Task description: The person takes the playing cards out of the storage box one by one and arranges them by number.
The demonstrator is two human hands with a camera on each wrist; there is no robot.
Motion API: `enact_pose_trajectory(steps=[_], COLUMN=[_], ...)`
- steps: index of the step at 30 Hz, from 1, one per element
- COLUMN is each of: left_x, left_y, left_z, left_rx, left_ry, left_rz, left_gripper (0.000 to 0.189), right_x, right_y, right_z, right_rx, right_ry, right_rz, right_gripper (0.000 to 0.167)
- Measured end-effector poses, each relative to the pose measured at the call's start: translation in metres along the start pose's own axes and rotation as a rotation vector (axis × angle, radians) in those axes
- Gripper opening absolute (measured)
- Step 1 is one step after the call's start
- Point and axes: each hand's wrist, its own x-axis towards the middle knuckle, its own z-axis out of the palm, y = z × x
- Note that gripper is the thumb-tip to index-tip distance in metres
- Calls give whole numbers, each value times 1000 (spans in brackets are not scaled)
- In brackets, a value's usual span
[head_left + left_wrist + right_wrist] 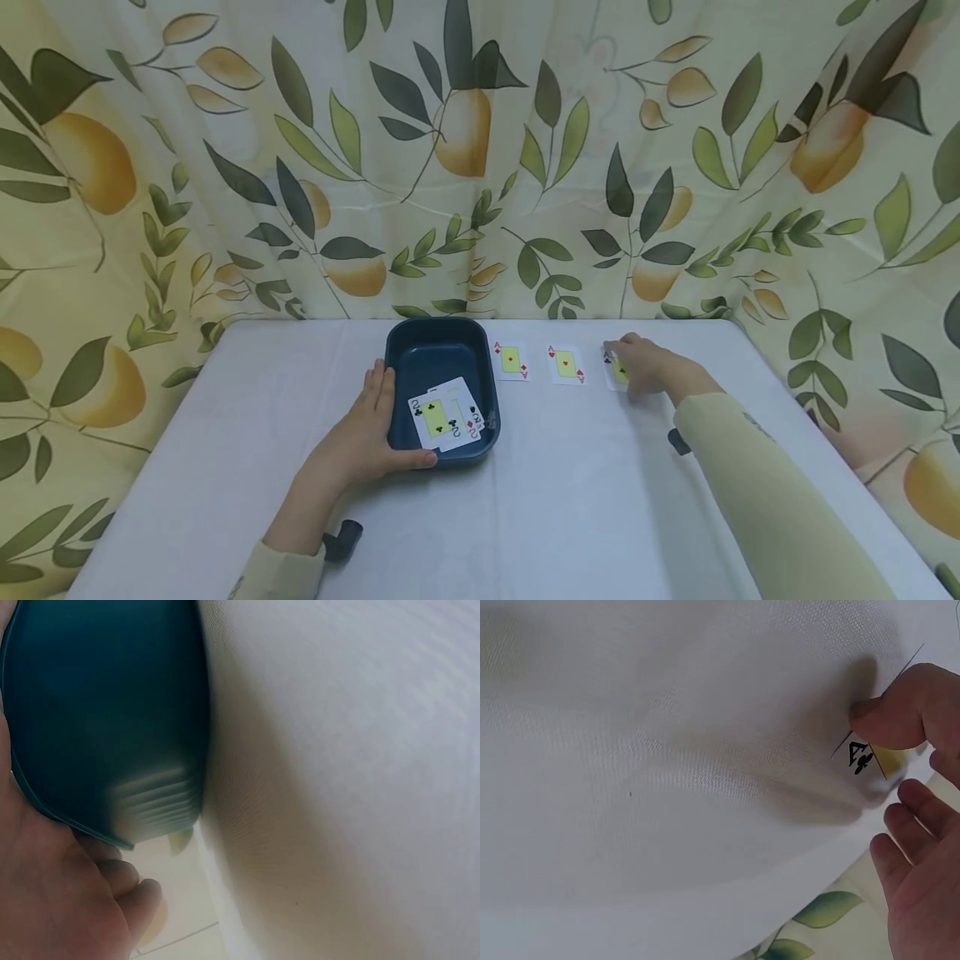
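My left hand [367, 429] holds the near left corner of a dark blue plastic tray [492, 392], fingers along its left side and thumb on the near rim. Inside the tray lie several loose playing cards; the top one is a two of clubs [435, 417]. At the far right of a short row, my right hand [645, 367] pinches an ace of clubs [857, 759] near the tabletop, covering much of it. An ace of diamonds [511, 360] and an ace of hearts [566, 364] lie face up between tray and right hand.
A white cloth covers the table [570, 500]. Behind its far edge hangs a curtain [480, 208] printed with fruit and leaves. Dark wrist straps [342, 540] show at both wrists.
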Motion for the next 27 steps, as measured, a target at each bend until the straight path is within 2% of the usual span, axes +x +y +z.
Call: enact_pose_trajectory(steps=[5,9,15,21,27], left_x=[0,0,-1,-1,1], left_y=[0,1,0,0,-1], left_z=[-1,-2,-3,-2,0], left_rx=[2,1,-2,-4,-7], left_ry=[0,0,-7,-4,-7], left_rz=[2,4,-5,-3,-5], left_gripper=[151,150,149,149,149], right_x=[-7,-16,-23,-35,-42], right_y=[-9,-28,-71,-119,-155], right_z=[-3,-9,-16,-25,-23], right_rx=[-15,-4,-34,-34,-68], right_ry=[21,50,129,162,193], right_rz=[-40,-100,-251,-381,-477], right_gripper=[103,99,96,96,93])
